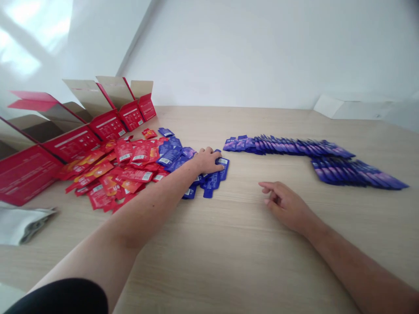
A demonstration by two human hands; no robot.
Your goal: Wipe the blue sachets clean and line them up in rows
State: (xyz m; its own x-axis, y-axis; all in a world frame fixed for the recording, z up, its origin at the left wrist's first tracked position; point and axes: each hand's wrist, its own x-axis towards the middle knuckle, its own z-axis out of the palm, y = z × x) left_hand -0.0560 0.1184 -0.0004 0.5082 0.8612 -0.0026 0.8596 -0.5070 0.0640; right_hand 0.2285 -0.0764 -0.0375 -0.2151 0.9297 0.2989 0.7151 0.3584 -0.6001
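My left hand (207, 160) reaches over the right end of a heap of blue sachets (168, 156). Its fingers and thumb are bent down onto a blue sachet (224, 163) with a white label, and seem to grip it; the undersides of the fingers are hidden. More blue sachets (208, 187) lie below this hand. Above the bare table, my right hand (283, 203) holds nothing, index finger stretched out and the others loosely curled. Beyond it stretches a long row of overlapping blue-purple sachets (288, 146), with a shorter row (353, 172) in front on the right.
Red and orange sachets (131, 168) are heaped left of the blue ones, partly behind my left forearm. Several open red cartons (73, 141) line the left side. A folded pale cloth or bag (22, 222) lies near left. A white box (350, 108) stands by the back wall.
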